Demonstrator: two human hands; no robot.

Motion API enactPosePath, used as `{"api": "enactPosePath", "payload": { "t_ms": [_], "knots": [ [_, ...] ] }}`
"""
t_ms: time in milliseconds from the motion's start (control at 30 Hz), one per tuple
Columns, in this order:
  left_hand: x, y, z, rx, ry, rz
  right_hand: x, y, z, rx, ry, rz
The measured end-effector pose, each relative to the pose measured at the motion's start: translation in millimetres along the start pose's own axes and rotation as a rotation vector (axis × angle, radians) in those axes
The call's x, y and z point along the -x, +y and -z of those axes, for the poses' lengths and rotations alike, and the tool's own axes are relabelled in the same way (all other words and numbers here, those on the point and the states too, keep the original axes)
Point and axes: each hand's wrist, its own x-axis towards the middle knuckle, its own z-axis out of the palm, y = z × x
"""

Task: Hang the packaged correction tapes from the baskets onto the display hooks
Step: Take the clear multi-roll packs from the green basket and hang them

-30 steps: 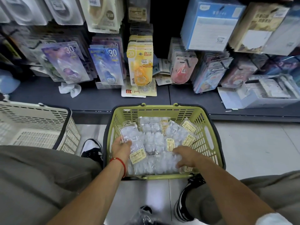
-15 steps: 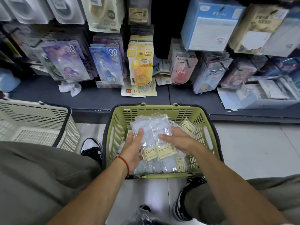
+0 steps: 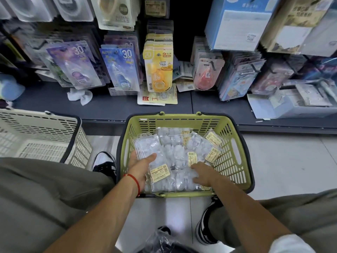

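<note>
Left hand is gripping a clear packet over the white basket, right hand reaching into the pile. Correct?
Not quite: in the head view the left hand grips the clear packet over the green basket, not the white basket beside it. The right hand does reach into the pile.

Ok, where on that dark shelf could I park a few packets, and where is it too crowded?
Bare shelf runs along the front edge, from the crumpled tissue to the yellow card packs, and again just right of them. Behind, the hanging packs crowd it; the right end is filled by white boxes. The green basket is full.
</note>
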Motion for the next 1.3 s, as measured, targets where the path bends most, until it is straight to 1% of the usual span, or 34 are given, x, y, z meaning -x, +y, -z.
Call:
{"api": "enactPosePath", "payload": {
  "t_ms": [67, 200, 267, 300, 333, 367, 467, 533, 600, 667, 733, 800, 867, 967, 1033, 1133, 1233, 1300],
  "knots": [
    [0, 0, 0, -0.009, 0.006, 0.001, -2, 0, -1, 0.033, 0.034, 0.016],
    [3, 2, 0, -0.028, 0.023, -0.024, -4, 0, 1, 0.230, 0.095, 0.003],
    [3, 3, 1, -0.038, 0.023, -0.033, -5, -1, -1, 0.215, 0.072, 0.004],
    [3, 3, 2, -0.033, 0.021, -0.036, -4, 0, -1, 0.167, 0.070, 0.014],
    [4, 4, 3, -0.022, 0.021, -0.037, -4, 2, 0, 0.085, 0.075, 0.019],
    [3, 4, 4, -0.008, 0.025, -0.039, -2, 4, 2, -0.049, 0.085, 0.016],
    [4, 6, 4, -0.005, 0.042, -0.081, 11, 4, 23, -0.575, 0.163, 0.028],
    [5, 6, 2, -0.004, 0.034, -0.104, 23, -6, 46, -0.829, 0.184, 0.058],
    [9, 8, -2, 0.027, 0.010, -0.106, 30, -19, 68, -1.089, 0.112, 0.161],
    [15, 16, -10, 0.075, -0.043, -0.112, 37, -37, 84, -1.244, 0.066, 0.288],
    [23, 33, -19, 0.111, -0.130, -0.165, 42, -60, 96, -1.205, 0.139, 0.362],
    [31, 55, -29, 0.126, -0.224, -0.280, 49, -86, 108, -1.141, 0.282, 0.398],
    [40, 82, -35, 0.134, -0.285, -0.392, 56, -108, 125, -1.141, 0.384, 0.434],
    [52, 127, -38, 0.093, -0.351, -0.526, 71, -135, 158, -1.166, 0.481, 0.517],
    [60, 161, -40, 0.064, -0.381, -0.571, 84, -152, 185, -1.169, 0.573, 0.580],
    [71, 213, -40, 0.034, -0.436, -0.630, 105, -183, 224, -1.105, 0.700, 0.644],
    [77, 259, -38, -0.013, -0.535, -0.734, 121, -205, 262, -1.025, 0.781, 0.710],
    [79, 283, -34, -0.069, -0.554, -0.785, 128, -217, 283, -0.936, 0.833, 0.734]
  ]
}}
